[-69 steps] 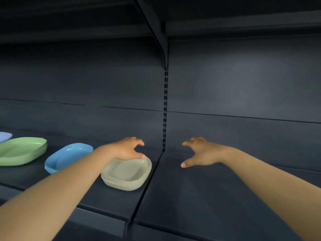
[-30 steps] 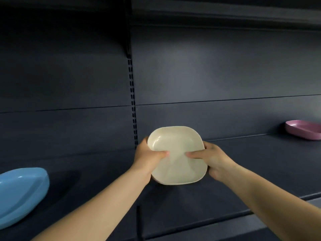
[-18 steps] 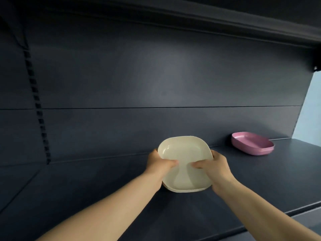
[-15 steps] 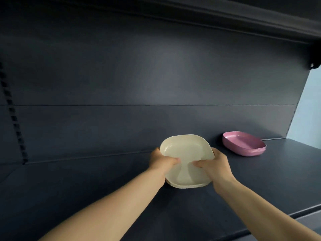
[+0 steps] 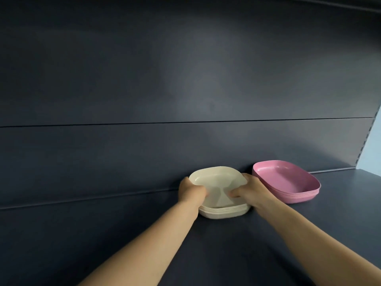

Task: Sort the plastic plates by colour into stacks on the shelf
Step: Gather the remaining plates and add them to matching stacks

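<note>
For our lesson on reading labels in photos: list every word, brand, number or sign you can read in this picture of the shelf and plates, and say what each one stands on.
None: no readable text appears anywhere in the picture.
The cream plate stack, held by the left hand and right hand, is plain.
The pink plate stack is plain.
The dark shelf and its back panel carry no labels or signs.

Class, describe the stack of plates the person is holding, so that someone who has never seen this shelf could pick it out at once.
Find the dark shelf against its dark back panel; two stacks stand near the back. The cream stack is on the left, gripped by the left hand and the right hand. Its neighbour, the pink stack, is untouched.
</note>
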### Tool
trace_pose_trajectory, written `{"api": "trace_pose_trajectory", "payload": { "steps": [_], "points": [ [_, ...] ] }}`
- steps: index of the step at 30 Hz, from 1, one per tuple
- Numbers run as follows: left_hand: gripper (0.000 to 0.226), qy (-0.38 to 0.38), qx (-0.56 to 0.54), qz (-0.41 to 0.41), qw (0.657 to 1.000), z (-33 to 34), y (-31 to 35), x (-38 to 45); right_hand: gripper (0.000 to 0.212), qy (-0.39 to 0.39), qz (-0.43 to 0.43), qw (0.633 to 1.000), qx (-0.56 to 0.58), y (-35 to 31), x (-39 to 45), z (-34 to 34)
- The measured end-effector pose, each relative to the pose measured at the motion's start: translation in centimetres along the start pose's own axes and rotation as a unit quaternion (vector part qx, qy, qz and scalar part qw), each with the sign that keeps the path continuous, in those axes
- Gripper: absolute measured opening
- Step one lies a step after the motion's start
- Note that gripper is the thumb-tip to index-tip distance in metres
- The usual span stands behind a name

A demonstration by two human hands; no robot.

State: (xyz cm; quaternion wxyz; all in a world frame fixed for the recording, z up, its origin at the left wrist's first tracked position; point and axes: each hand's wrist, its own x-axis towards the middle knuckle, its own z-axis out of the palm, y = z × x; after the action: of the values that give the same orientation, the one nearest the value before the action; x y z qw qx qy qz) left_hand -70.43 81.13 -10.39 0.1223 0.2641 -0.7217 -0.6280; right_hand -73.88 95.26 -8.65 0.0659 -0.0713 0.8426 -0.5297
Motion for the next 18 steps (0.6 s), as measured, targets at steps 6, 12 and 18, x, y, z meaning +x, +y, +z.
{"api": "trace_pose_trajectory", "payload": {
  "steps": [6,12,18],
  "points": [
    [0.047,-0.008,-0.004,0.012,1.000,0.1,0.2,0.9,0.028,-0.024,-0.028,0.999,0.016,0.6,1.5,-0.3],
    [0.048,-0.043,0.006,0.068,0.997,-0.1,0.6,0.6,0.062,-0.041,-0.059,0.995,0.075,1.1,2.1,-0.6],
    [0.050,-0.054,0.010,0.068,0.996,-0.3,0.6,0.4,0.049,-0.044,-0.061,0.995,0.067,1.2,2.3,-0.7]
  ]
}}
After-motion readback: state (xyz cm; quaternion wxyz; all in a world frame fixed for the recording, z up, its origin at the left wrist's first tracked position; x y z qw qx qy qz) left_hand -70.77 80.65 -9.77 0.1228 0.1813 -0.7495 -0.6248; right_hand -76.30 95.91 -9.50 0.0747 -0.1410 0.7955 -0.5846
